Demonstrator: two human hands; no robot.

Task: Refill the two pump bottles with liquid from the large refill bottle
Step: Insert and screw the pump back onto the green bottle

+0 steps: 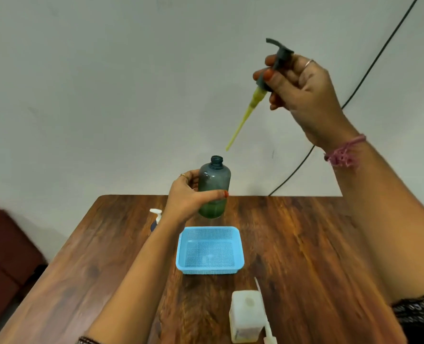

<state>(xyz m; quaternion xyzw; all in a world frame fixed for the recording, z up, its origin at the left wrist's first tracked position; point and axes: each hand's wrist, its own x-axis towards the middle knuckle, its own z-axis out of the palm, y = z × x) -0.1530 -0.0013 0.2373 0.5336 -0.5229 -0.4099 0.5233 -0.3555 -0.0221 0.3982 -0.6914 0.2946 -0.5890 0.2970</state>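
**Inspector:** Report the item in hand.

**Me:** The grey pump bottle [214,187]. My left hand [186,198] grips it round the body, thumb across the front, and holds it upright in the air above the blue basket [209,250]. Its neck is open. It is translucent grey, with green liquid filling only the lower part.

**Inspector:** And the pump?

**Me:** Out of the bottle. My right hand [302,88] has its fingers closed round the pump head [279,58], raised high and to the right. Its yellow-coated dip tube [243,120] slants down, tip just above the neck and apart from it.

**Inspector:** Step?

**Me:** Opening, I judge; no pouring yet. Next, the pump needs a place to rest where its wet tube can drip, probably the basket, and the bottle needs setting down on the wooden table [305,244].

**Inspector:** Remaining stock?

**Me:** A white container [247,316] near me with a loose white pump [268,326] beside it; a white-topped bottle [156,219] stands behind my left wrist.
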